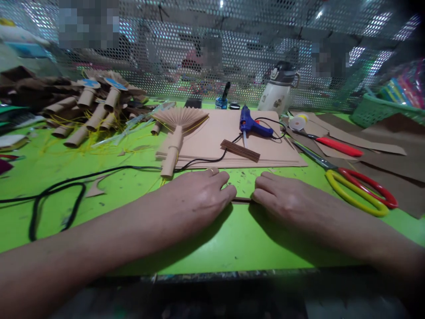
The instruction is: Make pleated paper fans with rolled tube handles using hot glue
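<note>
My left hand (pixel 202 192) and my right hand (pixel 282 195) rest close together near the front of the green table, fingers curled and closed. Between them shows a short stretch of a narrow brown paper strip (pixel 242 200); its two ends are hidden under my fingers. A pleated brown paper strip (pixel 241 150) lies just beyond, on a stack of brown paper sheets (pixel 206 137). Past my left hand lies a paper fan on a rolled paper tube (pixel 171 155). On the sheets stands a blue glue gun (pixel 254 126) with its black cord.
Red-and-yellow-handled scissors (pixel 358 188) and a red-handled tool (pixel 338 145) lie right, near a thread spool (pixel 299 122). Paper tubes with yellow string (pixel 96 115) are heaped at the left. A bottle (pixel 277 91) and green basket (pixel 375 110) stand before a perforated metal screen (pixel 166 57).
</note>
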The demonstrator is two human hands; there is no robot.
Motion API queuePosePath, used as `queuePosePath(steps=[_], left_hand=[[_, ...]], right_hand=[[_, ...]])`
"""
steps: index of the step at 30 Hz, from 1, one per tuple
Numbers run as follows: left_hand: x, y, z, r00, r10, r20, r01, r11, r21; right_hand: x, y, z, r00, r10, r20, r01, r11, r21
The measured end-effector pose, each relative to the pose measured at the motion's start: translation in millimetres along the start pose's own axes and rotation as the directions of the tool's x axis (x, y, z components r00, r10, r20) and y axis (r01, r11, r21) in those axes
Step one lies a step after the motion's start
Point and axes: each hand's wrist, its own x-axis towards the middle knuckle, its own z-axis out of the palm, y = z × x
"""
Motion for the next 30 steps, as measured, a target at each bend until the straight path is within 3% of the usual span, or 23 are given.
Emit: queuePosePath(steps=[8,13,17,25,30], left_hand=[[11.4,-0.9,11.5,0.994,-0.101,-0.045,0.1,0.995,-0.018],[13.6,-0.8,13.1,0.985,-0.169,-0.036,0.164,0.978,-0.126],[15.0,-2.6,16.0,0.986,-0.162,-0.037,0.154,0.976,-0.152],[15.8,-4.1,22.1,0.989,-0.133,-0.069,0.124,0.985,-0.122],[9.5,-2.8,12.2,0.99,-0.13,-0.054,0.115,0.967,-0.229]], right_hand=[[11.1,1.2,11.1,0.992,0.103,-0.077,-0.096,0.992,0.086],[17.8,2.4,10.7,0.986,0.161,-0.035,-0.153,0.973,0.173],[19.0,1.1,9.4,0.986,0.164,-0.026,-0.156,0.969,0.189],[23.9,-0.8,21.2,0.984,0.095,-0.149,-0.073,0.987,0.145],[16.8,1.1,14.9,0.989,0.124,-0.075,-0.107,0.973,0.203]])
